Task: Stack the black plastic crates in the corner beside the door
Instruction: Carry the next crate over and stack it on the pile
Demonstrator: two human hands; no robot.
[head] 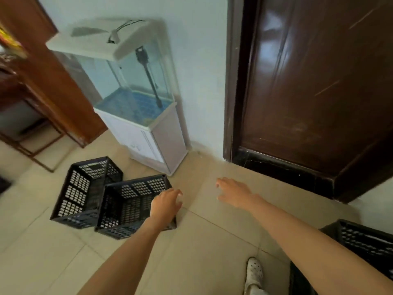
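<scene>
Two black perforated plastic crates stand side by side on the tiled floor at lower left: the left crate (85, 190) and the nearer crate (131, 204), both mouth up. My left hand (167, 202) reaches over the nearer crate's right rim with fingers loosely spread; whether it touches the rim I cannot tell. My right hand (232, 191) hovers above bare floor to the right, fingers relaxed and holding nothing. A third black crate (365, 243) shows at the lower right edge, partly cut off. The dark brown door (308, 81) fills the upper right.
A fish tank on a white cabinet (136, 99) stands against the wall left of the door frame, just behind the crates. Reddish wooden furniture (42, 92) lines the left side. My white shoe (254, 271) is on the floor at the bottom.
</scene>
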